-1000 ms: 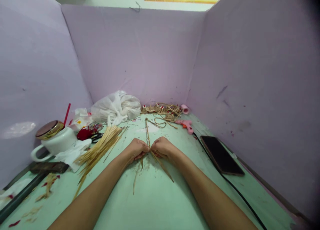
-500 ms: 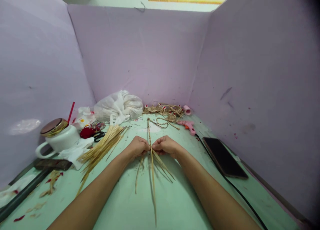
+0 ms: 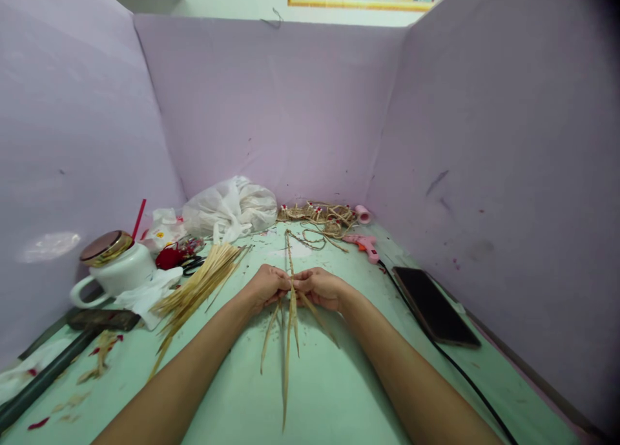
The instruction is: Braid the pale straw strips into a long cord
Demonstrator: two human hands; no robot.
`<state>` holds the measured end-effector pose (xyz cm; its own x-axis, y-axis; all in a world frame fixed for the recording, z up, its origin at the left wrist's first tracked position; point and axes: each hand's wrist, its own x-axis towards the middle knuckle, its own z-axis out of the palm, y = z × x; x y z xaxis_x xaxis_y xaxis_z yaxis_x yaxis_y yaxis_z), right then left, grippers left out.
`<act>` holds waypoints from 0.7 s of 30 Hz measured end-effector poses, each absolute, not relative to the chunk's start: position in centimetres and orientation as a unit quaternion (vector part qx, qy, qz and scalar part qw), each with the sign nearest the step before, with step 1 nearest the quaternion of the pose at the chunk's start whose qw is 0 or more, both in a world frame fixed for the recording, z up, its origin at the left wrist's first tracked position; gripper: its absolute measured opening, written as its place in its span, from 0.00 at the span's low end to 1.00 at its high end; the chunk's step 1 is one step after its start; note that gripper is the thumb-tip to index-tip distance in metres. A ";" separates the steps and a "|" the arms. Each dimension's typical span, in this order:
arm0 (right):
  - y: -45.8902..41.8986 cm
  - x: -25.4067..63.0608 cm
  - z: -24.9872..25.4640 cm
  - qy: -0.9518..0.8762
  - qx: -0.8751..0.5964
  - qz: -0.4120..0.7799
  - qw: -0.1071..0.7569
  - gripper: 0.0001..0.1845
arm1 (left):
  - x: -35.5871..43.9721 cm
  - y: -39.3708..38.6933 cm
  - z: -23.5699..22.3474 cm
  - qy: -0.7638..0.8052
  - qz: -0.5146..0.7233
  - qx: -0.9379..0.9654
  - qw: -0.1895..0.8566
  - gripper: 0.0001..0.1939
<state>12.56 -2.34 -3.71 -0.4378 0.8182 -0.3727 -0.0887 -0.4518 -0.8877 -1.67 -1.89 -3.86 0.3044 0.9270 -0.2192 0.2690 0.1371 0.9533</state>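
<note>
Head view: the left hand point(image 3: 270, 285) and the right hand point(image 3: 320, 287) are meeting over the green table point(image 3: 232, 393), both closing their fingertips on the near end of the thin braid point(image 3: 290, 256). The braid is lying along the table beyond the 2 hands, and its loose strands point(image 3: 286, 374) are fanning out toward the camera. A straw bundle point(image 3: 203, 277) is lying to the left, near the white mug point(image 3: 126, 270). The white plastic bag point(image 3: 232, 207) is sitting farther back. On the right, the pink glue gun point(image 3: 367, 246) and the dark phone point(image 3: 436, 307) are resting apart from the hands.
</note>
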 end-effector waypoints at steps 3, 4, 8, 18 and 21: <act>-2.2 12.7 -3.8 -0.431 -0.464 0.724 0.274 0.07 | -1.7 -1.9 -3.9 0.513 0.287 0.590 0.553 0.06; -2.1 12.7 -3.8 -0.438 -0.475 0.714 0.272 0.09 | -1.7 -1.9 -3.8 0.515 0.282 0.592 0.552 0.06; -2.0 12.8 -4.2 -0.456 -0.507 0.668 0.300 0.11 | -2.0 -2.0 -3.3 0.503 0.254 0.607 0.560 0.08; -1.9 13.1 -4.8 -0.480 -0.505 0.656 0.289 0.05 | -2.2 -1.7 -3.5 0.531 0.249 0.591 0.554 0.06; -1.9 12.8 -4.9 -0.476 -0.499 0.664 0.289 0.05 | -2.2 -1.7 -3.4 0.555 0.248 0.571 0.551 0.05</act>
<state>12.81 -1.91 -4.91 -0.3359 0.8585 -0.3875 0.0913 -0.3797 -0.9206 -2.23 -1.66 -3.43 0.2611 0.9076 -0.3289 0.3611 0.2242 0.9052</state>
